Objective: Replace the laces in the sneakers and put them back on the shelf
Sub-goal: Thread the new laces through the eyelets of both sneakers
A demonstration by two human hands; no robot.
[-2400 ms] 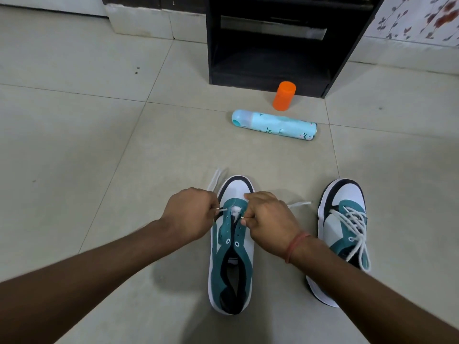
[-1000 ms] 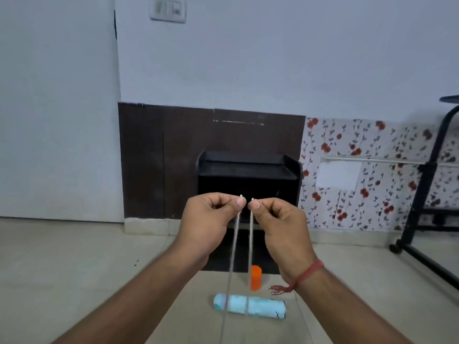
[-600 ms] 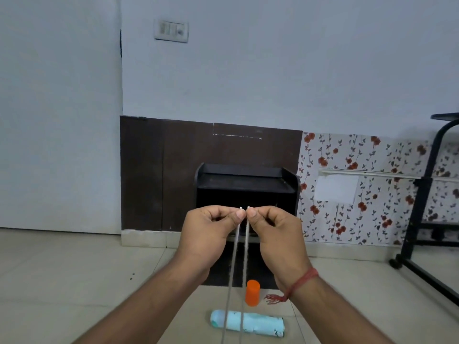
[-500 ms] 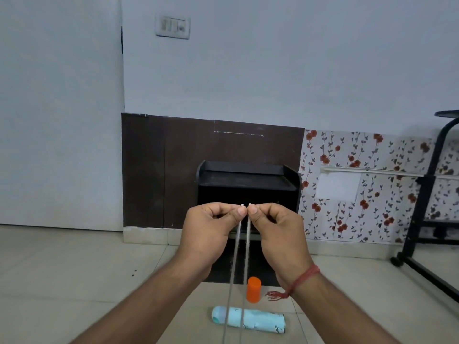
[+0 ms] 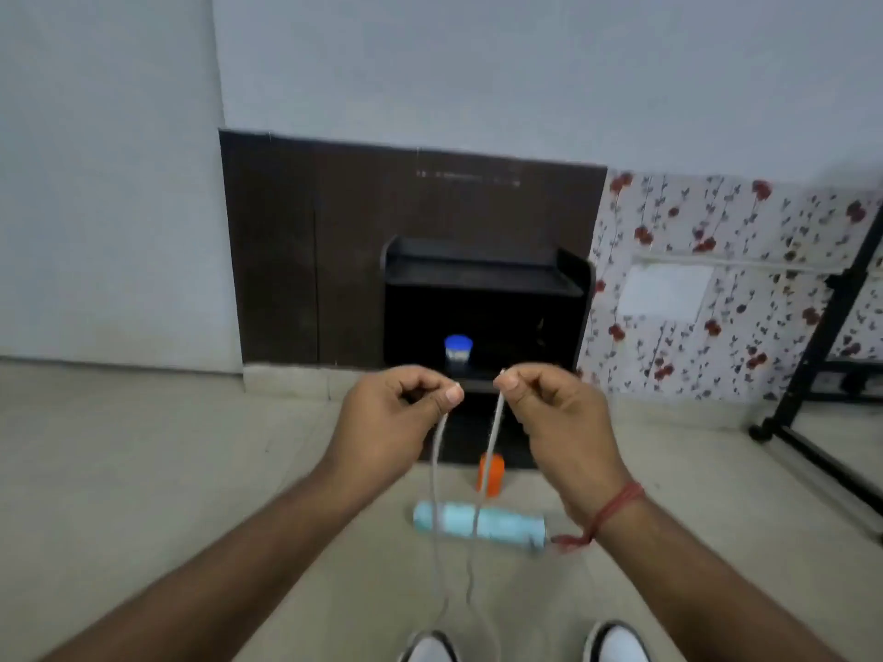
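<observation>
Mid-frame: left hand [image 5: 396,413] and right hand [image 5: 549,413] pinching lace [image 5: 492,441] ends; risking uneven ends, or a slipped pinch.

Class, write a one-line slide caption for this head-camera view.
Left hand and right hand each pinch one end of a white lace, raised above two sneakers.

Both forearms are bare, without sleeves in the view. The left hand [image 5: 392,418] wears nothing, no ring and no watch. On the wrist of the right hand [image 5: 556,415] there is a thin red thread band [image 5: 619,504]; its loose ends hang below, perhaps knotted, but the picture is blurred there.
</observation>
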